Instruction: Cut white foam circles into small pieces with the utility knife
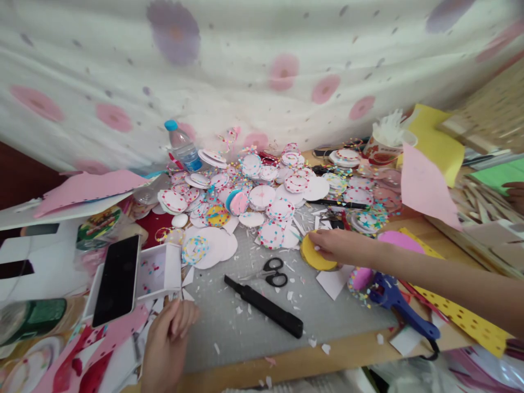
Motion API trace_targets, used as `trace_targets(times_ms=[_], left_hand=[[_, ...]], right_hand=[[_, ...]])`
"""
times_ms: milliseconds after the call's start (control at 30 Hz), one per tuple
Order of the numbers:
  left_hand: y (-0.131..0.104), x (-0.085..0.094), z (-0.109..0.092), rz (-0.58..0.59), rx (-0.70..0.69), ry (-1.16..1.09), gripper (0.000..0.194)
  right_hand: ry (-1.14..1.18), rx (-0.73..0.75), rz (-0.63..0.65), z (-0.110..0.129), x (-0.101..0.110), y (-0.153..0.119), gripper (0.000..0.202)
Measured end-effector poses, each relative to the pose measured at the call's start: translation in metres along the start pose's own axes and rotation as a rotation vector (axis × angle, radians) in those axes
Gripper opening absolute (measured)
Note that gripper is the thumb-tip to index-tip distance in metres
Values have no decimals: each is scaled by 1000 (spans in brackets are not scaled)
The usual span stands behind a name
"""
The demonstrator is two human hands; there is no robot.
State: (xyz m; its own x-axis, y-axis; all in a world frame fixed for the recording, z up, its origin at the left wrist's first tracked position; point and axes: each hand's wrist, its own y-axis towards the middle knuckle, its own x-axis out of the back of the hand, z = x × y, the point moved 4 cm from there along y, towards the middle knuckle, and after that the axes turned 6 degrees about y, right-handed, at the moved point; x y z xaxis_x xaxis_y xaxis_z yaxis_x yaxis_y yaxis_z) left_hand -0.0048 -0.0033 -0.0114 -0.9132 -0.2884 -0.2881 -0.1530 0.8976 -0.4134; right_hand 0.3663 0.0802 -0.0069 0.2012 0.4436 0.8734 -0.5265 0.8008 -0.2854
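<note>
My right hand (327,244) reaches in from the right, its fingers closed at the near side of a yellow round disc (314,260) lying on the grey cutting mat (335,316). By the mat's left front edge, my left hand (170,327) is curled into a loose fist, with nothing visible in it. Between the hands lie black-handled scissors (275,272) and a black utility knife (266,308). A white paper scrap (333,281) sits just below the yellow disc. Behind are many white paper discs (262,196), several edged with coloured beads or confetti.
At left are a phone (117,281) leaning on a white box (159,270) and a glass jar (36,316). A water bottle (183,144) stands behind. To the right are a blue tool (403,308), pink paper (428,188) and another person's hand (516,196).
</note>
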Motion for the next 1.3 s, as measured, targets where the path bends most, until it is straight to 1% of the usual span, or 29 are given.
trace_targets(times_ms=[67,167,300,367,467,567,667,767,833,867,933,967,1000,1033,1067,1100,1133,1167,1200,1233,1267,1300], left_hand=[[1,0,1,-6,18,-16,46],[3,1,0,-21,31,-39,47],[3,4,-1,-55,32,-69,47],[2,7,0,-66,28,-75,47],[1,13,2,-70,20,-71,48],[1,20,4,-87,26,-71,48],[0,23,4,-110,14,-70,48],[0,23,3,-97,-20,-34,48],[0,23,1,-92,-66,11,43],[0,22,0,-85,-87,24,37],[0,17,0,-57,-95,15,22],[0,12,1,-39,-76,-15,20],[1,3,3,-11,-35,-58,25],[1,-8,5,16,15,-117,29],[1,-23,8,66,78,-192,33],[-1,-42,10,163,158,-268,38],[-3,-62,11,270,232,-347,43],[-7,-81,10,384,292,-419,51],[-13,-99,8,517,351,-457,60],[-21,-114,5,680,438,-469,68],[-28,-122,0,780,477,-489,71],[-32,-123,-8,817,440,-538,71]], right_hand=[[13,19,16,-1,4,-1,16],[29,40,15,-5,16,1,16],[40,21,-44,-18,36,11,12],[50,-8,-63,-27,41,19,10],[91,-57,-50,-41,40,29,11],[161,-100,-31,-52,37,35,16],[203,-116,-31,-58,35,35,24],[208,-115,-39,-62,34,32,27],[200,-112,-57,-63,37,28,28],[188,-108,-79,-62,41,25,30],[155,-89,-148,-47,54,17,33],[127,-60,-204,-32,62,12,35],[106,-18,-250,-11,68,6,37],[79,47,-309,16,74,0,38],[-8,182,-405,49,78,-6,39],[-115,333,-465,84,77,-13,42],[-229,532,-488,119,71,-18,47],[-326,752,-457,149,60,-22,50],[-423,914,-403,171,47,-22,53],[-501,1006,-384,183,36,-19,54],[-543,1056,-389,187,29,-12,58],[-558,1071,-432,185,28,-3,61]])
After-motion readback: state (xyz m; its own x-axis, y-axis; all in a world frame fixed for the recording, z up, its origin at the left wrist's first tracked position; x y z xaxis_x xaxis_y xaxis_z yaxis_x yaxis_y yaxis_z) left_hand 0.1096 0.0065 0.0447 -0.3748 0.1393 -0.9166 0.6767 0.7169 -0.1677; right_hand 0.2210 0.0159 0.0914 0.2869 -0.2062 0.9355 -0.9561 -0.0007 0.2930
